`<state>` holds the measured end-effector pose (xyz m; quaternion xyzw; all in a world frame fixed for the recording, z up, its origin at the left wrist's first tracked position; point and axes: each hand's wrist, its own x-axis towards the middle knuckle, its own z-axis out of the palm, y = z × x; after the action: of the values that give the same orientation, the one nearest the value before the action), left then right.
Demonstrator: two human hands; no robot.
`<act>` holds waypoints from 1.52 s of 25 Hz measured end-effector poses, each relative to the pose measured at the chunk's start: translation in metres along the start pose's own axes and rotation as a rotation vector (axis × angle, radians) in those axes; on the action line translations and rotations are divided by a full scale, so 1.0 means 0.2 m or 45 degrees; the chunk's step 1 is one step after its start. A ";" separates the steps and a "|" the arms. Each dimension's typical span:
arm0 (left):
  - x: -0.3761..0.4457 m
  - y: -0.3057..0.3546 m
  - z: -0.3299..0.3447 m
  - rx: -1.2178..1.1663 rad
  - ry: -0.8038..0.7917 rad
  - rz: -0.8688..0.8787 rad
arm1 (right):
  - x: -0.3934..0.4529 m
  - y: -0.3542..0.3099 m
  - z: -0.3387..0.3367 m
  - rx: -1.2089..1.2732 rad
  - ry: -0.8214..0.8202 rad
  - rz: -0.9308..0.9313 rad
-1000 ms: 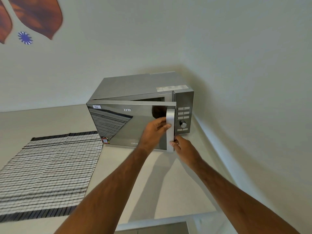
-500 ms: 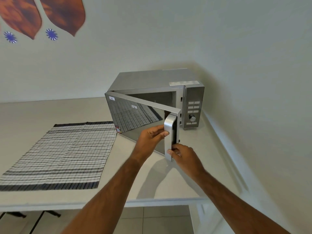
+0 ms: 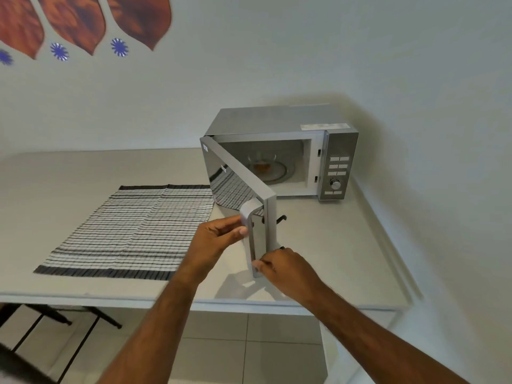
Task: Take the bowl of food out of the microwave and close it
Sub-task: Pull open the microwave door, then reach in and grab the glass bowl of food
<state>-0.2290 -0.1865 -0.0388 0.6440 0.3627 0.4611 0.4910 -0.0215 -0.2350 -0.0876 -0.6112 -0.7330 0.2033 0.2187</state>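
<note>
Pale walls are meeting in a corner behind a light desk (image 3: 318, 245), and the microwave (image 3: 277, 121) is sitting on it, pushed toward that corner. A striped cloth (image 3: 133, 225) is lying flat to the left of the microwave, its near edge close to the desk's front. Brown leaf shapes and small blue flowers (image 3: 59, 51) are showing on the wall, up and left of the microwave.

The door (image 3: 235, 178) is standing swung well out from the microwave's left side. Left hand (image 3: 219, 239) is curling its fingers round the upper part of the handle (image 3: 248, 231). Right hand (image 3: 282, 268) is pinching the door's lower corner, just below the handle. Both are closed on the door; neither is carrying anything else.

The bowl (image 3: 261, 166) is sitting inside the microwave, toward the left of the cavity on the glass plate (image 3: 279, 173). It is looking clear, probably glass, with something orange-brown in it; detail is soft.

Judgement: glass will be stiff, smooth and breakable, moderately heavy with food, and possibly hot. Rim or walls on opposite sides are looking like the best hold, both hands, kept level, lifted clear of the plate before drawing out. The door is needing to be let go first, then pushed shut afterward.
</note>
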 end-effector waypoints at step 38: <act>-0.14 0.62 0.00 0.835 0.654 0.535 | 0.19 0.62 -0.26 0.427 0.117 0.277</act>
<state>-0.2361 -0.2431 0.0748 0.6897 0.4608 0.5561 0.0515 0.1021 -0.1741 -0.1116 -0.6504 -0.6078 0.3168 0.3274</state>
